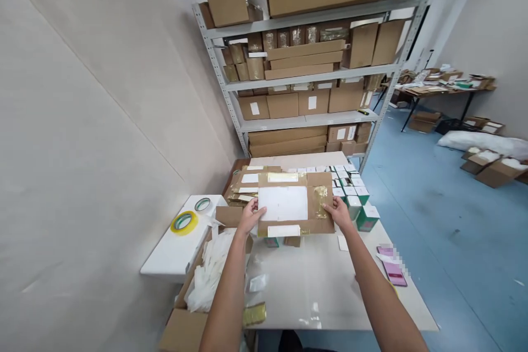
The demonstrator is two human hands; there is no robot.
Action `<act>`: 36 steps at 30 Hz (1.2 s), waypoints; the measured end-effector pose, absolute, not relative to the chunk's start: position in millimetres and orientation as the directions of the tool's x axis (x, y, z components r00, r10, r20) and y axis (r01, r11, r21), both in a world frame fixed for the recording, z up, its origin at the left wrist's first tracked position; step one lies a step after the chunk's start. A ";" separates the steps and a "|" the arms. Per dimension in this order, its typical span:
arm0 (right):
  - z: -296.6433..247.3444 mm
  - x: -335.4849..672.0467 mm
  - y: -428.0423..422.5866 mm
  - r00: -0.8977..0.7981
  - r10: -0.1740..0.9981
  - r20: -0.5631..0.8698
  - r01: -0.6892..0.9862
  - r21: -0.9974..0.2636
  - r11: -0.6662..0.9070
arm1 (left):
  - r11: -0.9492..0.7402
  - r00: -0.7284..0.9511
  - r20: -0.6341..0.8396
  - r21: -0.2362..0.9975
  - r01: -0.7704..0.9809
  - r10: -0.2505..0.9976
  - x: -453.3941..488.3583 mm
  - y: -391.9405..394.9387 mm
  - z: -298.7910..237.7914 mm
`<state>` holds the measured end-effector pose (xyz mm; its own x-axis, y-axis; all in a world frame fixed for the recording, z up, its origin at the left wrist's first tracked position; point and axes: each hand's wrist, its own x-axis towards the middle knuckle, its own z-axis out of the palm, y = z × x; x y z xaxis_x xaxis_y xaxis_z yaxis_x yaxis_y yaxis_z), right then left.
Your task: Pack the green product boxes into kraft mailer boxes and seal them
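Observation:
Between my two hands is a flattened cardboard box [319,179], held up above the table. It has a large white panel in the middle, white strips at its top and bottom flaps, and shiny tape on its right part. My left hand [251,215] grips the left edge, thumb on the front face. The right edge is pinched by my right hand [339,212], its thumb also in front. Behind the cardboard, more flattened boxes [249,178] lie stacked at the left, and several white and green small boxes [368,217] stand in rows at the right.
A carton [185,330] of white plastic bags stands at the left. Yellow tape [183,223] and another tape roll [202,204] lie on a white surface. A pink-screened phone [391,268] rests on the table [330,291]. A metal shelf [305,121] holding cartons rises behind.

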<state>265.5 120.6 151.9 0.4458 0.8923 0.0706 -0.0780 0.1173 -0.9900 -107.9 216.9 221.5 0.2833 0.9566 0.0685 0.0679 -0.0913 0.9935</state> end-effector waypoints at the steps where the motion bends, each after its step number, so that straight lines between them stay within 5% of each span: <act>1: 142.9 271.5 100.0 0.444 0.893 0.066 -0.066 -0.992 0.106 | -0.086 0.269 0.062 0.993 0.079 0.961 -99.1 204.4 209.7; 12: 44.5 290.7 -37.3 0.501 0.864 -0.052 0.231 -0.954 -0.191 | 0.001 0.033 -0.006 0.985 0.172 0.999 -53.5 83.3 98.2; 20: -19.1 246.2 -79.1 0.278 0.895 -0.348 0.184 -0.896 -0.405 | 0.171 -0.021 -0.172 0.946 0.277 0.985 -62.2 16.5 29.4; 27: 7.1 238.8 -65.8 0.499 0.829 -0.252 0.111 -0.931 -0.349 | 0.185 0.029 -0.200 0.947 0.261 0.979 -66.9 15.3 28.4; 36: 37.6 236.5 -35.2 0.301 0.923 -0.240 0.000 -0.968 -0.251 | 0.166 0.126 -0.202 0.954 0.249 0.971 -37.1 4.7 33.4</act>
<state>236.5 -35.2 37.6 0.3012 0.9230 -0.2395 -0.0003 -0.2511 -0.9680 -37.1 4.7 33.4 0.1258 0.9712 -0.2022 0.2494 0.1663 0.9540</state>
